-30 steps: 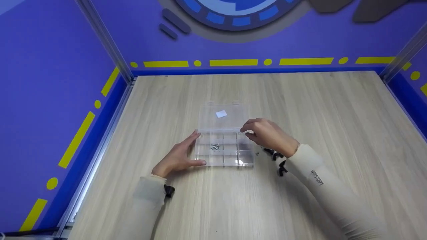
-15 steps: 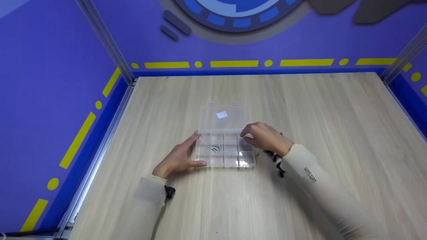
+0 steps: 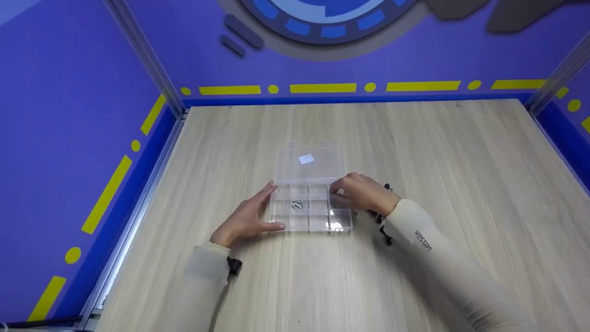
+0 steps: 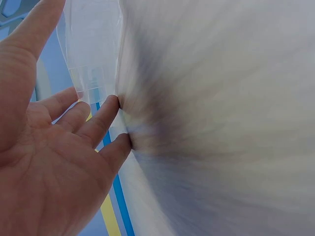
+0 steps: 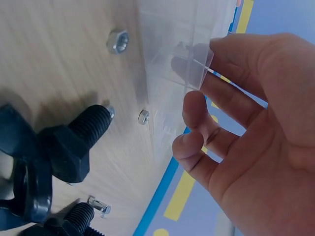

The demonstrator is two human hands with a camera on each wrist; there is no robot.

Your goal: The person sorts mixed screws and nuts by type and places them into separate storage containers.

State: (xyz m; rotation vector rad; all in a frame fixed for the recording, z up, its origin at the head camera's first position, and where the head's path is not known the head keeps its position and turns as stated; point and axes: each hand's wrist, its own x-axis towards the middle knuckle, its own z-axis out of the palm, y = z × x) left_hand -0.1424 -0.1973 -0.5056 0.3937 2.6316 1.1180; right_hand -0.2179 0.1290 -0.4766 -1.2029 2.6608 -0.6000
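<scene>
A clear compartment box point(image 3: 318, 212) lies on the table, its hinged lid point(image 3: 286, 166) laid back flat. Several small metal screws point(image 3: 297, 204) sit in one middle-row compartment. My left hand point(image 3: 244, 216) braces the box's left side with fingers spread, thumb along the near edge. My right hand point(image 3: 364, 191) reaches into the right-hand column. Its index finger and thumb dip behind the clear wall point(image 5: 170, 49) in the right wrist view, while the other fingers point(image 5: 194, 105) curl outside. I cannot tell whether something small is between those fingertips.
Right of the box lie a hex nut point(image 5: 118, 42), a second nut point(image 5: 142, 117) and a small metal bolt point(image 5: 100, 205). Black threaded bolts point(image 5: 71, 147) are near the right wrist. A white label point(image 3: 306, 159) shows on the lid. Blue walls point(image 3: 322, 69) border the table.
My right hand has shifted slightly left and nearer, its fingertips going from above the back right compartment down into the right column. The left hand keeps its place.
</scene>
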